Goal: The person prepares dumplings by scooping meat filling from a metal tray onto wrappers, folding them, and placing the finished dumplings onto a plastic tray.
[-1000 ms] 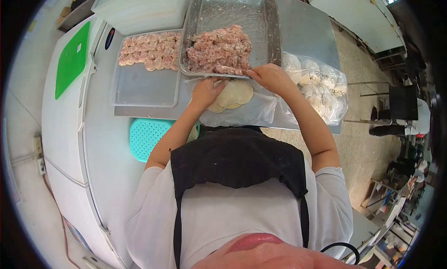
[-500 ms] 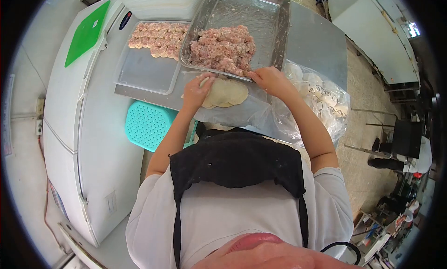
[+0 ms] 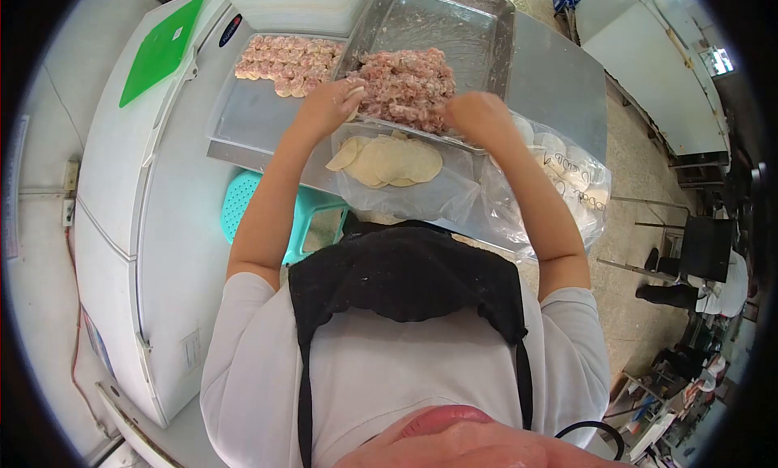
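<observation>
My left hand (image 3: 331, 107) is raised by the near left corner of the metal tray (image 3: 504, 55), fingers curled around a pale round dough wrapper (image 3: 354, 94) that shows only in part. At the tray's near edge my right hand (image 3: 476, 115) is closed against the mound of ground meat (image 3: 409, 79). Motion smears it, and whatever its fingers hold is hidden. Below the tray, a pile of flat dough wrappers (image 3: 397, 162) lies overlapping on a clear plastic sheet (image 3: 454, 194).
Left of the tray, a plastic container (image 3: 243, 123) bears rows of filled dumplings (image 3: 288, 59). A plastic bag of white rounds (image 3: 559, 164) lies right. A turquoise stool (image 3: 304, 217) stands below the table edge; a white freezer (image 3: 190, 249) stands left. A person (image 3: 725, 286) is far right.
My left hand has lifted from the wrapper pile to the tray's left corner with a wrapper. My right hand has shifted slightly upward into the meat's edge.
</observation>
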Demonstrator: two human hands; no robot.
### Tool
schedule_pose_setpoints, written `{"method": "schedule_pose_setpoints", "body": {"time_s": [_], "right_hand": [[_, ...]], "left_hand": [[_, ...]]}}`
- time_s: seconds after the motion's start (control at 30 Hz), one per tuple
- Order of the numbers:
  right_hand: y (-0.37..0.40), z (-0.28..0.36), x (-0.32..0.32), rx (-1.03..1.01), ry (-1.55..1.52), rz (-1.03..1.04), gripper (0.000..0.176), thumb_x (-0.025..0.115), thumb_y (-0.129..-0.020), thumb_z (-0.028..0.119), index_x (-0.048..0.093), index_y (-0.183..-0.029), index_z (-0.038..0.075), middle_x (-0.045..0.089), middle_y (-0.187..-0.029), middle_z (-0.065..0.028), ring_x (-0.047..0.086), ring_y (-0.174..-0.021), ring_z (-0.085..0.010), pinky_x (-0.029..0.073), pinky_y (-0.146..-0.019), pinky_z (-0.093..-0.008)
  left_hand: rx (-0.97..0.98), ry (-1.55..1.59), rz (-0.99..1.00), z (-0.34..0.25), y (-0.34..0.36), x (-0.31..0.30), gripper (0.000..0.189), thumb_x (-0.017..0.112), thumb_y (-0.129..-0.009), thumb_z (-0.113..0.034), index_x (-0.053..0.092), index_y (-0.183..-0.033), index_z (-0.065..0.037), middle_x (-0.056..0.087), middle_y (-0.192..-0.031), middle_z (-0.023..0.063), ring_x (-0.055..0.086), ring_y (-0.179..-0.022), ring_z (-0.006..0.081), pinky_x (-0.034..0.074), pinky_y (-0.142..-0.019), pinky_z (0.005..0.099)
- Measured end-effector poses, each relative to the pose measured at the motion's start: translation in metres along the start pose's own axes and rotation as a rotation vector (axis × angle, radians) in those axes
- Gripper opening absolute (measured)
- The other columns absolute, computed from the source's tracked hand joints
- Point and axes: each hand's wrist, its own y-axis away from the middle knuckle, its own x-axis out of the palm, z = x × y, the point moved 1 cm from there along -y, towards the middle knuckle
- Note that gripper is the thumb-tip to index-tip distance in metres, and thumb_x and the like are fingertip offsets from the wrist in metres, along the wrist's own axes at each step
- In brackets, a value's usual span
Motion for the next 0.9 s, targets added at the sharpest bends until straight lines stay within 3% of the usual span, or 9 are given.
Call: {"method": "schedule_pose_setpoints", "body": {"time_s": [0.13, 0.23, 0.33, 0.4, 0.53, 0.6, 0.7, 0.8, 0.9], "right_hand": [[0.001, 0.02, 0.034, -0.101, -0.054, -0.065, 0.035, 0.05, -0.093, 0.035, 0.068, -0.083, 0.006, 0.065, -0.075, -0.0182, 0.063, -0.075, -0.0376, 0.048, -0.068, -0.0496], [0.002, 0.023, 0.013, -0.039, -0.223, -0.081, 0.035, 0.05, -0.093, 0.034, 0.068, -0.083, 0.006, 0.066, -0.076, -0.0174, 0.064, -0.076, -0.0367, 0.049, -0.068, -0.0498], [-0.009, 0.04, -0.004, 0.018, -0.225, -0.045, 0.037, 0.049, -0.094, 0.034, 0.068, -0.083, 0.005, 0.066, -0.079, -0.0174, 0.064, -0.079, -0.0371, 0.049, -0.07, -0.049], [-0.021, 0.055, 0.013, -0.032, 0.034, -0.013, 0.041, 0.048, -0.094, 0.037, 0.067, -0.078, 0.004, 0.066, -0.078, -0.0189, 0.064, -0.08, -0.0372, 0.05, -0.073, -0.0483], [-0.019, 0.056, 0.028, 0.001, -0.25, -0.144, 0.041, 0.051, -0.093, 0.038, 0.068, -0.08, 0.003, 0.066, -0.078, -0.019, 0.063, -0.079, -0.0378, 0.049, -0.071, -0.0467], [-0.013, 0.048, 0.024, 0.089, -0.636, -0.189, 0.042, 0.053, -0.094, 0.04, 0.07, -0.083, 0.003, 0.062, -0.067, -0.0162, 0.064, -0.068, -0.03, 0.048, -0.064, -0.041], [-0.006, 0.046, 0.002, 0.341, -0.821, -0.214, 0.044, 0.055, -0.094, 0.04, 0.069, -0.088, -0.001, 0.053, -0.059, -0.0114, 0.056, -0.061, -0.0182, 0.044, -0.06, -0.0349], [-0.008, 0.06, -0.024, 0.364, -1.053, -0.303, 0.043, 0.056, -0.095, 0.038, 0.068, -0.092, -0.003, 0.043, -0.058, -0.0083, 0.048, -0.062, -0.0122, 0.042, -0.059, -0.0318], [-0.019, 0.069, -0.025, 0.28, -1.194, -0.32, 0.039, 0.057, -0.095, 0.033, 0.066, -0.1, -0.004, 0.053, -0.061, -0.0113, 0.055, -0.063, -0.0161, 0.044, -0.061, -0.0332]], "left_hand": [[-0.086, 0.047, -0.038, -0.001, -0.004, -0.027, 0.031, 0.055, -0.093, -0.033, 0.069, -0.109, -0.011, 0.067, -0.093, 0.0148, 0.063, -0.084, 0.0339, 0.049, -0.078, 0.0385], [0.156, 0.254, -0.272, 0.008, -0.003, -0.04, 0.028, 0.058, -0.092, -0.031, 0.071, -0.101, -0.007, 0.071, -0.087, 0.0085, 0.066, -0.085, 0.0272, 0.05, -0.076, 0.0368], [-0.008, 0.361, -0.307, 0.012, -0.002, -0.056, 0.023, 0.06, -0.092, -0.026, 0.072, -0.101, -0.009, 0.071, -0.087, 0.0047, 0.065, -0.083, 0.0183, 0.05, -0.075, 0.0341], [-0.32, 0.759, -0.241, 0.025, -0.004, -0.058, 0.023, 0.062, -0.092, -0.023, 0.072, -0.102, -0.005, 0.07, -0.096, 0.0075, 0.063, -0.085, 0.0148, 0.051, -0.076, 0.0318], [-0.312, 1.458, -0.298, 0.044, -0.001, -0.054, 0.029, 0.06, -0.092, -0.019, 0.065, -0.113, 0.0, 0.067, -0.107, 0.0123, 0.064, -0.094, 0.0185, 0.053, -0.08, 0.0305], [-0.373, 1.982, -0.125, 0.041, 0.0, -0.059, 0.037, 0.055, -0.093, -0.014, 0.053, -0.125, 0.004, 0.064, -0.113, 0.0137, 0.064, -0.101, 0.0239, 0.054, -0.085, 0.0338], [-0.327, 2.07, -0.127, 0.055, -0.015, -0.036, 0.037, 0.049, -0.096, -0.014, 0.048, -0.128, 0.004, 0.06, -0.121, 0.0163, 0.06, -0.11, 0.0275, 0.052, -0.093, 0.0394], [-0.369, 1.93, -0.208, 0.023, -0.023, -0.027, 0.036, 0.046, -0.098, -0.018, 0.049, -0.125, 0.005, 0.058, -0.121, 0.0176, 0.058, -0.114, 0.0275, 0.048, -0.099, 0.0415], [-0.39, 2.183, -0.156, 0.004, -0.038, -0.01, 0.039, 0.041, -0.1, -0.024, 0.047, -0.125, 0.006, 0.057, -0.121, 0.018, 0.056, -0.115, 0.0268, 0.046, -0.101, 0.0413]]}}
